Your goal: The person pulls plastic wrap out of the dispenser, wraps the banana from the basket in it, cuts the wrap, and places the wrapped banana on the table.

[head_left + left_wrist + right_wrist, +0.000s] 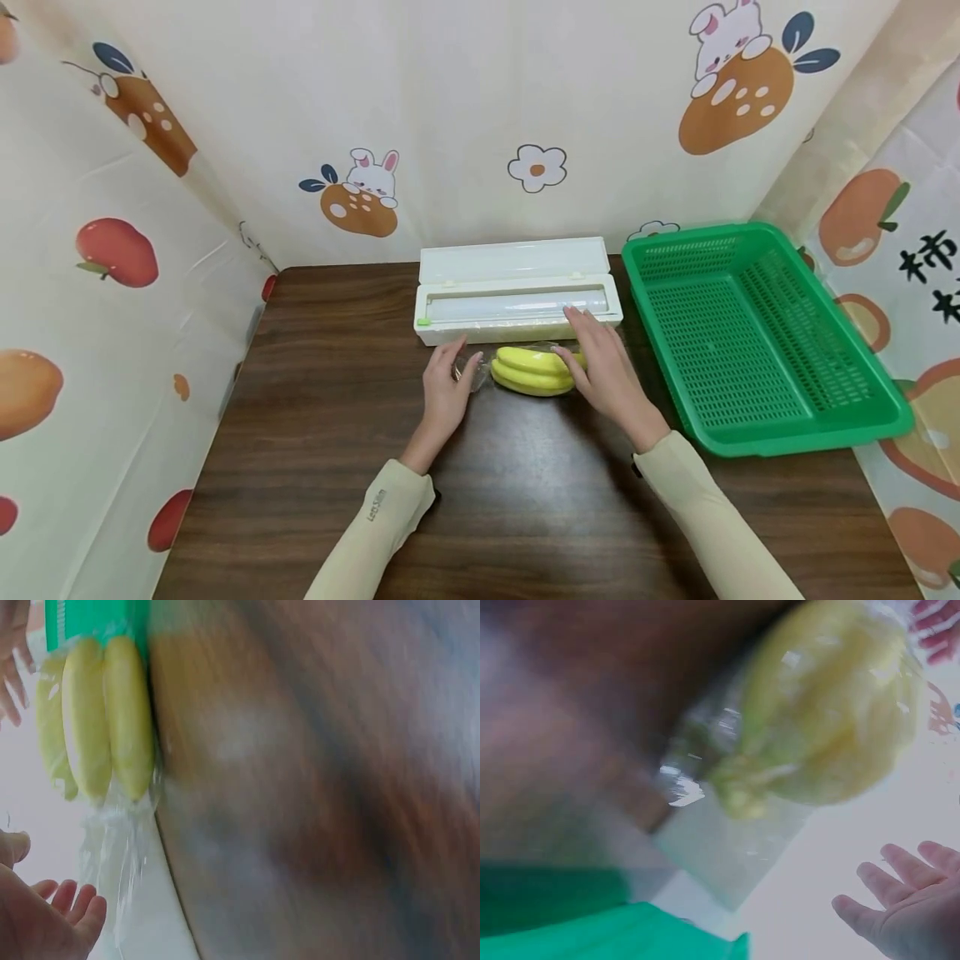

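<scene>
Bananas [528, 372], a small yellow bunch, lie on the dark wood-grain tabletop [322, 400] between the person's two hands, just in front of a white film dispenser [517, 335]. Clear film [120, 855] covers the bunch, glossy and wrinkled, and a loose tail of it trails from the end nearer the left hand [444, 387]. That hand's grip is relaxed, thumb apart from gently bent fingers, beside the trailing film; whether the fingertips actually touch it is hard to tell, as the wrist view is soft there. The right hand [607, 371] is at the stem end of the bunch, its grip spread wide, fingers extended and parted, with nothing clasped; the right wrist view shows it apart from the fruit.

The dispenser's lid [513, 262] is tipped back, and a roll [510, 306] lies lengthwise inside, with a small green tab [423, 322] at the left end of the box. To the right stands a green plastic basket [765, 350] with slotted walls, set at an angle near the tabletop's far corner. Pale cloth [465, 100] printed with rabbits, fruit and flowers hangs behind. Both arms wear light sleeves [390, 508], and lettering runs along the left one.
</scene>
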A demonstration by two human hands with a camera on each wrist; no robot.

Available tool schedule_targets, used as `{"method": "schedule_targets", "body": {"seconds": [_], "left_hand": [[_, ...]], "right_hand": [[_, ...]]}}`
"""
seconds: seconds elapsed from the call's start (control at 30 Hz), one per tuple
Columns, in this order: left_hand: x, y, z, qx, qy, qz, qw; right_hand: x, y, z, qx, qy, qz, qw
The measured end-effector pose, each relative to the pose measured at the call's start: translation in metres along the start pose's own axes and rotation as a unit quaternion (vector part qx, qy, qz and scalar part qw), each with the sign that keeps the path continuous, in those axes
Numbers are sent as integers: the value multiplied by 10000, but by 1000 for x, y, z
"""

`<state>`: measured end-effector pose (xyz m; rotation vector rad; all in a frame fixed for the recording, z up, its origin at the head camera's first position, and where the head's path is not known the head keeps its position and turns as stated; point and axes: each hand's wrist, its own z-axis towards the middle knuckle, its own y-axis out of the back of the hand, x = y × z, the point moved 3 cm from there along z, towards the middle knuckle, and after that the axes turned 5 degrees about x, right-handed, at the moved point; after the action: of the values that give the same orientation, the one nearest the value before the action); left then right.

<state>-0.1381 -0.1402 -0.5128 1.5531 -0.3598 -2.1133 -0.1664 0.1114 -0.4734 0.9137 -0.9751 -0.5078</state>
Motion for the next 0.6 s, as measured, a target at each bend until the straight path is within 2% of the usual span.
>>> {"method": "schedule_targets", "body": {"seconds": [0.2,0.37,0.5,0.6], "left_hand": [[9,23,10,-680,47,90,9976],[22,39,20,-1161,126,85,9931],[33,48,27,-1225,264,174,9920],[41,53,31,-1060,397,163,9934]], "right_hand": [[21,8,33,-135,341,216,9991],[38,9,61,156,489,232,9984],[51,5,85,499,674,153,9964],[61,-2,102,714,933,124,9930]]}}
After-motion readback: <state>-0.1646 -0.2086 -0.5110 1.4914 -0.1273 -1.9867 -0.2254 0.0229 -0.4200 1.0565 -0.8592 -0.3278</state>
